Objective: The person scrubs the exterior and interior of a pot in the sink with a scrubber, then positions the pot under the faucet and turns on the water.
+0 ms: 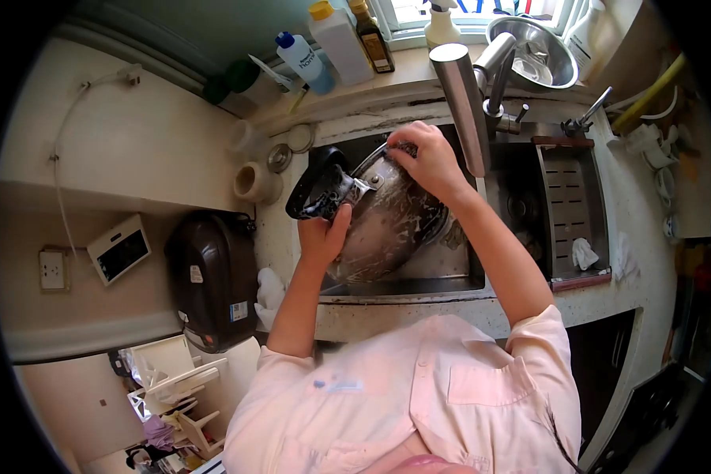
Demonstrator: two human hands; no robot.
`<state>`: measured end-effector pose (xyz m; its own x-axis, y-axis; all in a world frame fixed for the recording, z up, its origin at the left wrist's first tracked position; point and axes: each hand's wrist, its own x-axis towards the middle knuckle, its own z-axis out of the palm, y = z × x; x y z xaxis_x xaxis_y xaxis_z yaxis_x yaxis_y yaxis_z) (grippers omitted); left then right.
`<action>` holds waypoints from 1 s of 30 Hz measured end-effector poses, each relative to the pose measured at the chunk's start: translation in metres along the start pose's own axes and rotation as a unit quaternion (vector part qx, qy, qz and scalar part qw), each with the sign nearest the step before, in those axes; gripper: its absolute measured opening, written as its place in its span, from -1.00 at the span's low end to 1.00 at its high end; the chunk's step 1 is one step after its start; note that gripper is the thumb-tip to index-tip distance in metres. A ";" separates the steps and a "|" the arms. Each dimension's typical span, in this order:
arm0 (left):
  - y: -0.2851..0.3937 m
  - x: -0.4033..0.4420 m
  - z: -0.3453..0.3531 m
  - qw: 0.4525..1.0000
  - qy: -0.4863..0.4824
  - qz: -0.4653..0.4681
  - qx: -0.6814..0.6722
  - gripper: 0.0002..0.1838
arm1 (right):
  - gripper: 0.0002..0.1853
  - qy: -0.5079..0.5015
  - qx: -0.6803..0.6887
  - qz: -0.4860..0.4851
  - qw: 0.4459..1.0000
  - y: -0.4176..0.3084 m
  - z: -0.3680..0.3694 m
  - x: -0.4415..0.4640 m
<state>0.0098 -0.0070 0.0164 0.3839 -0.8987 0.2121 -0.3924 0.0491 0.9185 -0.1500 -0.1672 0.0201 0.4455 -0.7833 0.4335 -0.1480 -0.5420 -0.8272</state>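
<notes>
A large metal pan (391, 217) streaked with suds is tilted in the left sink basin (403, 287). Its wide black handle (324, 182), foamy as well, points to the left. My left hand (324, 237) is closed around the lower side of that handle, with the thumb up beside the metal bracket. At the pan's far rim, my right hand (430, 162) pinches a dark scourer (407, 148) against the edge. The fingers cover most of the scourer.
A thick steel faucet (460, 107) rises behind, close to my right forearm. On the right sits a slotted drainer tray (574, 197) with a crumpled white cloth (583, 254). Bottles (304, 63) and a steel bowl (533, 55) line the back ledge. A brown appliance (213, 276) stands left.
</notes>
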 end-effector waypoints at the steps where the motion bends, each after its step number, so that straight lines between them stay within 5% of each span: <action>1: 0.005 0.001 0.002 1.000 0.006 0.004 -0.004 -0.61 | -0.81 -0.032 0.043 0.077 0.996 -0.008 -0.004 0.003; 2: 0.007 0.003 0.002 1.000 0.011 0.007 -0.008 -0.61 | -0.83 -0.062 0.090 0.102 0.989 -0.015 0.002 0.002; 3: -0.004 0.009 0.001 0.991 0.010 0.114 0.072 -0.60 | -0.85 -0.089 0.081 0.028 0.992 -0.023 0.009 0.000; 6: -0.016 0.007 -0.002 0.996 0.012 0.092 -0.008 -0.59 | -0.88 -0.088 0.049 -0.110 0.989 -0.015 0.010 0.004; 8: -0.017 0.001 -0.013 1.000 -0.002 0.000 -0.004 -0.60 | -0.87 -0.093 -0.003 -0.100 0.991 0.006 0.003 0.011; 12: -0.011 0.008 -0.005 0.993 0.035 0.101 -0.051 -0.64 | -0.87 -0.171 0.093 -0.100 0.976 -0.004 0.013 0.014; 14: -0.010 0.007 -0.005 0.996 0.017 0.073 -0.041 -0.64 | -0.88 -0.178 0.064 -0.124 0.974 -0.013 0.020 0.016; 17: -0.031 0.010 -0.014 0.999 -0.013 0.017 -0.050 -0.65 | -0.90 -0.153 0.038 -0.084 0.984 0.009 0.010 0.029; 21: -0.022 0.020 -0.005 0.994 0.027 0.108 0.011 -0.67 | -0.90 -0.086 0.022 -0.106 0.990 -0.015 0.033 0.011; 24: -0.015 0.018 -0.008 1.000 -0.001 -0.005 -0.024 -0.67 | -0.89 -0.054 -0.020 -0.079 0.995 0.005 0.022 0.017; 26: -0.017 0.017 -0.009 1.000 0.008 -0.002 0.003 -0.67 | -0.88 -0.049 -0.105 -0.004 0.993 0.006 0.008 0.024; 28: -0.019 0.024 -0.007 1.000 0.007 0.020 0.022 -0.67 | -0.86 -0.090 -0.064 -0.022 0.994 -0.004 0.008 0.024; 29: -0.020 0.024 -0.005 0.999 0.005 0.032 0.028 -0.67 | -0.84 -0.146 0.064 0.029 0.987 -0.018 0.011 0.021; 30: -0.019 0.022 -0.004 0.999 0.003 0.026 0.026 -0.67 | -0.84 -0.132 0.056 -0.026 0.989 -0.023 0.022 0.014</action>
<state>0.0291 -0.0259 0.0047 0.3666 -0.8932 0.2606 -0.4540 0.0728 0.8880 -0.1204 -0.1592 0.0376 0.6670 -0.6408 0.3802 -0.0269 -0.5306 -0.8472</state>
